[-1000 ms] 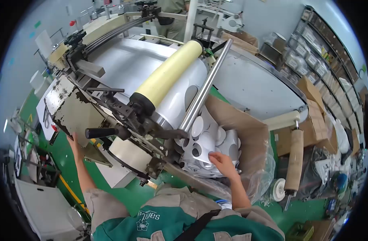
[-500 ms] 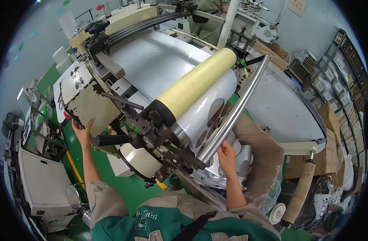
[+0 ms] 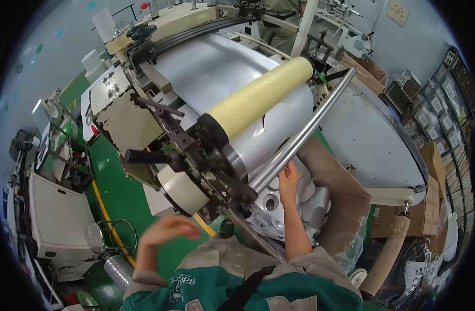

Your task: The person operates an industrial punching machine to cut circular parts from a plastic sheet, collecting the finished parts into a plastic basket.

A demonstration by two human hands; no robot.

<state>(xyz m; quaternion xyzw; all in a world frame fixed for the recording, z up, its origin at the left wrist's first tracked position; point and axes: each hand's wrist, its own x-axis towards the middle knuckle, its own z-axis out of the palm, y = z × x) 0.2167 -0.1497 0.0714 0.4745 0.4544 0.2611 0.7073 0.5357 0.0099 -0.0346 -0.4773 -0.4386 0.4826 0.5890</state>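
My right hand is raised just below the polished metal bar, its fingers closed at the edge of the silver sheet. That sheet runs over the machine bed and under a cream roller. Below the hand, cut silver scrap with round holes hangs into a cardboard box. My left hand is in the air in front of my body, smeared by motion and touching nothing. Nearest to it are a white cylinder and a black crank handle on the machine's side.
A chipped cream machine housing stands at the left. Beyond the machine is another person. A white cabinet is at far left, and a cardboard tube leans at right. Shelves with packets line the right wall.
My left hand has left the machine housing and swung down toward my body. My right hand has risen slightly beside the bar. The sheet's cut holes have moved down past the roller.
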